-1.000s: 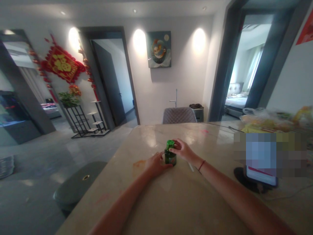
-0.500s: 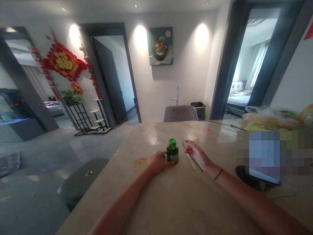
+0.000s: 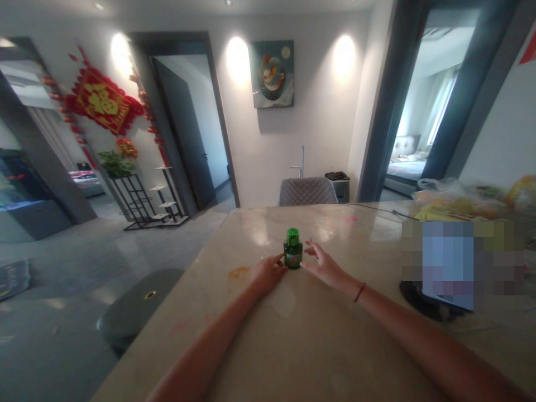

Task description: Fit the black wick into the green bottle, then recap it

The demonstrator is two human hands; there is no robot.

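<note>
A small dark green glass bottle [image 3: 293, 257] with a bright green cap stands upright on the pale stone-look table [image 3: 293, 346]. On its left is my left hand [image 3: 268, 273], the fingers stretched toward the bottle's side and the thumb low by its base; I cannot tell if they press on it. My right hand [image 3: 324, 265] is at the bottle's right, thumb and fingers apart, with nothing visible in it. A thin dark tip shows just past the right fingers. The pale stick seen earlier beside the bottle is hidden now.
A tablet-like screen [image 3: 448, 268] on a black round base stands at the right, partly pixelated. Behind it lie plastic bags [image 3: 460, 195]. A dark cable crosses the far right table edge. A grey quilted chair [image 3: 307, 191] stands beyond; a green stool [image 3: 142, 301] is at left.
My right hand has moved left, from above the thin sticks to the bottle's side. The left thumb has drawn back from the bottle's front. The bottle sits slightly farther away.
</note>
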